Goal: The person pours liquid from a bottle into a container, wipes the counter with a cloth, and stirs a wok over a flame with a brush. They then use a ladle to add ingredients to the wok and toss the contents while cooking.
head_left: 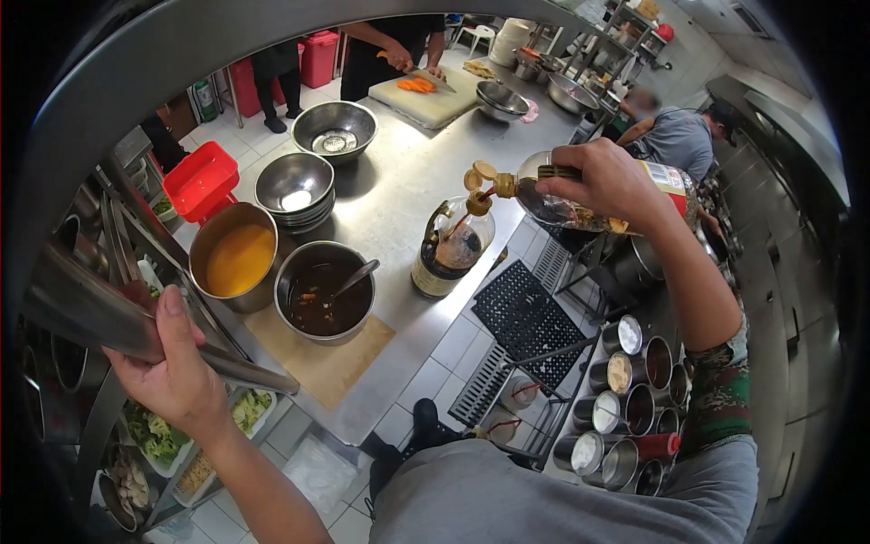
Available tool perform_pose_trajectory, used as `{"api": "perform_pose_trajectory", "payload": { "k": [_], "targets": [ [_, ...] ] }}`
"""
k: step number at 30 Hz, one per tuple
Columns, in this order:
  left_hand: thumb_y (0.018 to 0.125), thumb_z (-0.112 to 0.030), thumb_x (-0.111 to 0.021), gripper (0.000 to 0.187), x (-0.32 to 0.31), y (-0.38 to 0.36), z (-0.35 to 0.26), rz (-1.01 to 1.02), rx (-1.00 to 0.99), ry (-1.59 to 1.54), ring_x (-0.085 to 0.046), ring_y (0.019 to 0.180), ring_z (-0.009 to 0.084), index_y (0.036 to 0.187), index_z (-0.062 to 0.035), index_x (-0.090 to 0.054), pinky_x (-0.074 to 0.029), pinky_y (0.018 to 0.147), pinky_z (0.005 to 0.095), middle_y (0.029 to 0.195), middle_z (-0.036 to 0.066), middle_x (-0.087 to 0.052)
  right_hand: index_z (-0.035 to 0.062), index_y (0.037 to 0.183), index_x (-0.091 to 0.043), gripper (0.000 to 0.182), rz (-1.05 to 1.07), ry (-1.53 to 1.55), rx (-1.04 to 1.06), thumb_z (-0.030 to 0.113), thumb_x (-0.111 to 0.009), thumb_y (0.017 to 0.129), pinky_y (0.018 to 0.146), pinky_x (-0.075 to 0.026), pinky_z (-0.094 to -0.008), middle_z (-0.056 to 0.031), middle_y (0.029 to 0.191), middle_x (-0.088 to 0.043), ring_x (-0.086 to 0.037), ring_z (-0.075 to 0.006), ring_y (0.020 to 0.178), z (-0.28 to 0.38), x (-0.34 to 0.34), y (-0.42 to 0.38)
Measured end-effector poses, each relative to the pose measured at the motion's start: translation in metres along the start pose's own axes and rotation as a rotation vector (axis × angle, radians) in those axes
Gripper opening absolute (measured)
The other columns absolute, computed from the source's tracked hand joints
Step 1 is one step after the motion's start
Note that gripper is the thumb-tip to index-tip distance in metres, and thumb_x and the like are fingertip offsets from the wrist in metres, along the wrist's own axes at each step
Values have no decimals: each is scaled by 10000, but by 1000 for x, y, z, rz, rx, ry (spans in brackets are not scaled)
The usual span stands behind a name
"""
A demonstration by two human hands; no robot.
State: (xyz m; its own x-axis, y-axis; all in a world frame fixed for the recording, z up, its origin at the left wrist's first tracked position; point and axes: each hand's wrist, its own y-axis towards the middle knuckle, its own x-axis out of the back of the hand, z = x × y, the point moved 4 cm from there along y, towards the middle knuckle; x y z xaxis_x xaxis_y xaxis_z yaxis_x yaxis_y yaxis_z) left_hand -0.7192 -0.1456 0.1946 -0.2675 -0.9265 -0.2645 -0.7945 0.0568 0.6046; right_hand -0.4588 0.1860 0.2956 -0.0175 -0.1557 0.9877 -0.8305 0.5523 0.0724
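My right hand (609,181) grips the handle of a large clear plastic jug (666,186) with a red and white label, tipped almost level. From its yellow spout a dark red-brown liquid runs down to the mouth of a second jug (451,249). This second jug stands upright near the steel table's edge, partly filled with dark liquid, with froth inside. My left hand (174,367) is closed around a thick steel post (91,304) at the left, its fingers partly hidden behind it. Nearest to that hand are a pot of dark sauce with a spoon (324,292) and a pot of yellow-orange liquid (237,258).
Steel bowls (294,186) and a red basket (201,181) stand on the left. Across the table (399,181), a person's hand (397,56) holds a knife over carrots on a cutting board (426,104). Sauce canisters (621,374) stand at the right, and another person (680,136) bends beyond.
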Motion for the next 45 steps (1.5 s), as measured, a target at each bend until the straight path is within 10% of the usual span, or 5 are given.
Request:
{"api": "perform_pose_trajectory", "payload": {
  "k": [45],
  "targets": [
    [876,59,-651,352,-2,-1,-1,-10,0,-18,-486,597,57,1195,9,-512,-392,525,194,902,58,-597,82,964,-714,419,85,-106,9,485,-660,858,711,-513,-438,-131,765,-684,-663,-329,790,13,3,8]
  ]
}}
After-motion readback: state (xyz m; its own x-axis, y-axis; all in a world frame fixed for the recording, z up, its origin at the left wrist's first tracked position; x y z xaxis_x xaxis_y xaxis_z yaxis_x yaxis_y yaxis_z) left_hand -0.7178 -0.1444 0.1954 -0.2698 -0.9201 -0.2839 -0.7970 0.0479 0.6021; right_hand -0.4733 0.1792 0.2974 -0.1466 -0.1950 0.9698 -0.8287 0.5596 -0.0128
